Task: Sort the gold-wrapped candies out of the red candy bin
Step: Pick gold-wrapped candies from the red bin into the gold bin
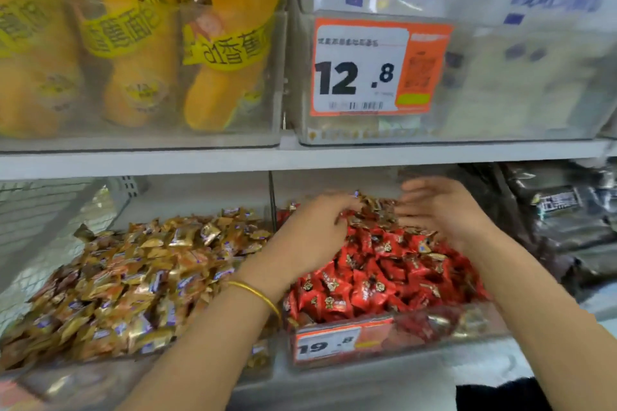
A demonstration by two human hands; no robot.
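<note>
Gold-wrapped candies [374, 210] are seen in the head view, heaped at the rear of the red candy bin [434, 327], right of centre, behind the red candies [367, 277]. The left hand [317, 227] is curled over some of them. The right hand [444, 210], blurred, is spread loosely beside the heap. They are judged light, crinkly and slippery, and best scooped in handfuls.

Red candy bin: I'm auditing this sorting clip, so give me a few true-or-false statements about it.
1. The gold candies are piled at the back of the red candy bin. True.
2. The bin's price tag reads 12.8. False: it reads 19.8.
3. The left wrist wears a gold bracelet. True.
4. The right hand rests on the upper shelf. False: it is over the bin's back, beside the gold pile.
</note>
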